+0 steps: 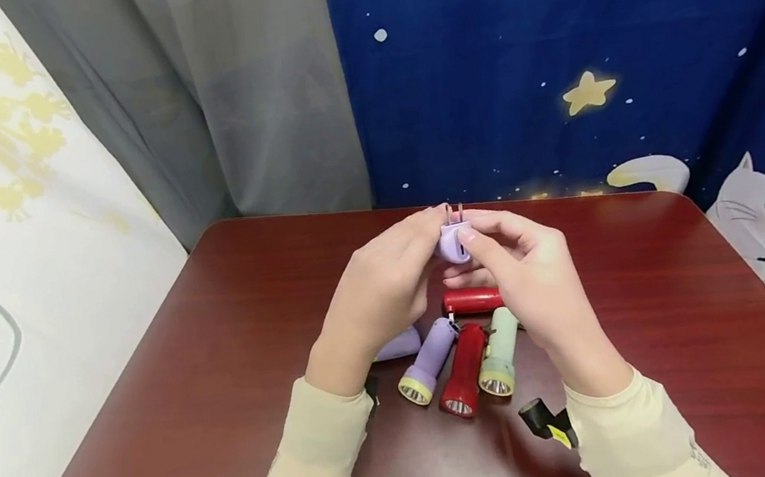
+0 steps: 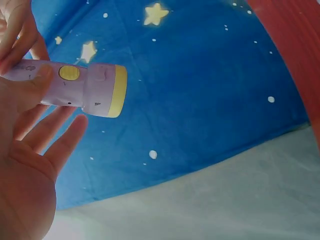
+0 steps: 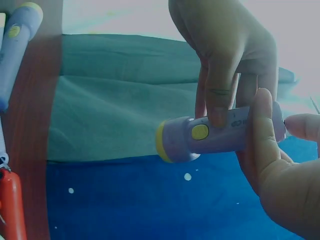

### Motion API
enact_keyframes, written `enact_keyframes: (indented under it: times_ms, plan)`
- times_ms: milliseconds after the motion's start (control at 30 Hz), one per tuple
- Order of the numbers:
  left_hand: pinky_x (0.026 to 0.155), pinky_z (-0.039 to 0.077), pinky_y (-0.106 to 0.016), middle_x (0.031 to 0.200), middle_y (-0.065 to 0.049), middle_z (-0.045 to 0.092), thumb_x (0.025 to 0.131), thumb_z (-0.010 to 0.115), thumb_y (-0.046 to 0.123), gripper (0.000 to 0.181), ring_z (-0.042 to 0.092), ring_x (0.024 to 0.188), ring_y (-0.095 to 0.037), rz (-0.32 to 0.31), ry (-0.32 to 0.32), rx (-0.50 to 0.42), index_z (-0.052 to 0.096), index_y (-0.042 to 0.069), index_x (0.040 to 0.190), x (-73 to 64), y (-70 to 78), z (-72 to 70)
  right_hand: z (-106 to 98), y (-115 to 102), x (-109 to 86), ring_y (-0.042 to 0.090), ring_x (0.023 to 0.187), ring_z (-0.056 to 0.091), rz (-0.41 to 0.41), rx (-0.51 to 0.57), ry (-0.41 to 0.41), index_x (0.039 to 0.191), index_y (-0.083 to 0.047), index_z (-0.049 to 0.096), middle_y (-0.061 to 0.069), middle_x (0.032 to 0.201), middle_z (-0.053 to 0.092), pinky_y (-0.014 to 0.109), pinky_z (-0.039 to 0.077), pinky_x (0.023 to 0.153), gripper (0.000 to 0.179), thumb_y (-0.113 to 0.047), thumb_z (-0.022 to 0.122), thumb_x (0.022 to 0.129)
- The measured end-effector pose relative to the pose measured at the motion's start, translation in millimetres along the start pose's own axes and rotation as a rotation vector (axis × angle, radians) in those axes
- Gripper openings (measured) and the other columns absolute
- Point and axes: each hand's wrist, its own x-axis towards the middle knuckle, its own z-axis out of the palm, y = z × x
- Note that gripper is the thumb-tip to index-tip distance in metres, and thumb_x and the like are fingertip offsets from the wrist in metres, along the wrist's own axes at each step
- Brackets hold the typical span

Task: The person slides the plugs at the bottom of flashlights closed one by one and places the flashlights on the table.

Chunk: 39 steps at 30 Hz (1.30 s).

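Both hands hold a purple flashlight point(image 2: 102, 90) up above the table. It has a yellow head rim and a yellow button, and two metal plug prongs point(image 1: 455, 214) stick out of its tail end. My left hand point(image 1: 389, 279) grips the body, thumb near the button and other fingers behind it. My right hand point(image 1: 541, 279) holds the tail end, its thumb against a dark slot beside the prongs in the head view. In the right wrist view, the right index finger point(image 3: 302, 126) points at the end face.
Under the hands lie another purple flashlight point(image 1: 433, 358), a red one point(image 1: 464, 372), a mint green one point(image 1: 501, 354), a red cylinder point(image 1: 472, 300) and a partly hidden purple item point(image 1: 400, 343). A black device point(image 1: 545, 418) is at the right wrist. Curtains point(image 1: 476, 71) border the table's far edge.
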Motion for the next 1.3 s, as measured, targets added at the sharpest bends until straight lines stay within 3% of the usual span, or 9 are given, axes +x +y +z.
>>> enact_keyframes:
  times_ms: [267, 533, 867, 1067, 1300]
  plan:
    - [0.113, 0.054, -0.034, 0.142, -0.019, 0.068, 0.096, 0.062, 0.002, 0.051, 0.068, 0.134, -0.026, 0.002, -0.014, -0.058, 0.056, -0.006, 0.147, 5.3, 11.1, 2.0, -1, -9, -5.9, 0.021, 0.076, 0.081, -0.014, 0.013, 0.053, 0.131, 0.001, 0.071, 0.011, 0.117, 0.076, 0.036, 0.067, 0.078, 0.031, -0.016, 0.066, 0.106]
    - [0.111, 0.055, -0.034, 0.138, -0.018, 0.071, 0.096, 0.062, 0.000, 0.047, 0.070, 0.129, -0.025, 0.013, 0.036, -0.032, 0.060, -0.006, 0.143, 6.6, 14.1, 2.9, -1, -12, -10.1, 0.022, 0.073, 0.081, -0.012, -0.005, 0.068, 0.129, 0.001, 0.072, 0.009, 0.113, 0.076, 0.037, 0.068, 0.075, 0.029, -0.013, 0.067, 0.104]
    - [0.110, 0.056, -0.034, 0.133, -0.019, 0.073, 0.096, 0.064, -0.002, 0.044, 0.073, 0.124, -0.025, 0.031, 0.091, -0.026, 0.063, -0.006, 0.139, 6.8, 16.7, 1.1, 0, -14, -14.1, 0.021, 0.074, 0.081, -0.133, 0.010, 0.055, 0.120, 0.011, 0.072, 0.003, 0.113, 0.079, 0.040, 0.067, 0.070, 0.022, 0.001, 0.068, 0.100]
    - [0.113, 0.053, -0.034, 0.135, -0.019, 0.073, 0.095, 0.065, -0.002, 0.044, 0.072, 0.128, -0.027, 0.038, 0.129, -0.021, 0.064, -0.006, 0.139, 7.7, 18.2, 1.8, -1, -15, -16.8, 0.019, 0.079, 0.081, -0.171, 0.027, 0.041, 0.122, 0.009, 0.072, 0.007, 0.124, 0.076, 0.042, 0.067, 0.071, 0.025, 0.001, 0.070, 0.099]
    - [0.112, 0.055, -0.035, 0.131, -0.019, 0.075, 0.095, 0.065, -0.002, 0.039, 0.073, 0.126, -0.027, 0.045, 0.204, 0.009, 0.067, -0.006, 0.133, 8.7, 21.0, 1.6, -2, -18, -18.4, 0.020, 0.089, 0.081, -0.144, 0.053, 0.008, 0.129, 0.004, 0.072, 0.011, 0.131, 0.073, 0.042, 0.067, 0.076, 0.030, -0.002, 0.071, 0.100]
